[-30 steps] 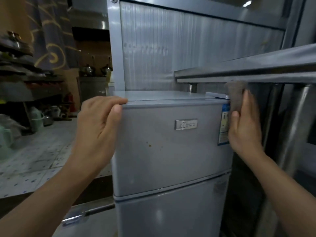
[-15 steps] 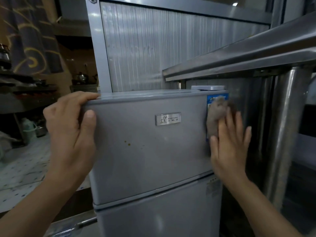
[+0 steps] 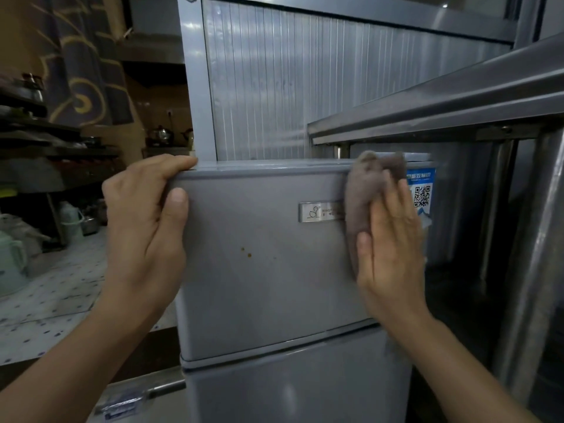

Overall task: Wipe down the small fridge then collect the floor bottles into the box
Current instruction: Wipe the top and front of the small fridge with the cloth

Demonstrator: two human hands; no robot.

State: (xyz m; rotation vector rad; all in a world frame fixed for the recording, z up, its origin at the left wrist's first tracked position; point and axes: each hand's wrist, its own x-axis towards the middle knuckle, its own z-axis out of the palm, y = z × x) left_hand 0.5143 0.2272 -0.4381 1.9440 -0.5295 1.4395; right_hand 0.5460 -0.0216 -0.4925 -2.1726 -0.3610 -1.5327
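Note:
The small silver fridge (image 3: 268,285) fills the middle of the view, with an upper and a lower door. Two brown spots (image 3: 246,252) mark the upper door below a metal badge (image 3: 320,212). My left hand (image 3: 146,227) grips the top left corner of the upper door, fingers curled over the edge and thumb on the front. My right hand (image 3: 390,254) presses a grey-brown cloth (image 3: 363,196) flat against the door's upper right with straight fingers. The cloth covers the badge's right end. No bottles or box are in view.
A blue label with a QR code (image 3: 422,193) sits at the door's top right. A steel table edge (image 3: 442,99) and its leg (image 3: 531,270) crowd the fridge's right side. A ribbed metal cabinet (image 3: 305,87) stands behind. Kettles and shelves line the tiled floor (image 3: 55,285) at left.
My right hand slid the cloth from the fridge's right side edge onto the door front and leftward, up to the badge. My left hand kept its grip on the corner.

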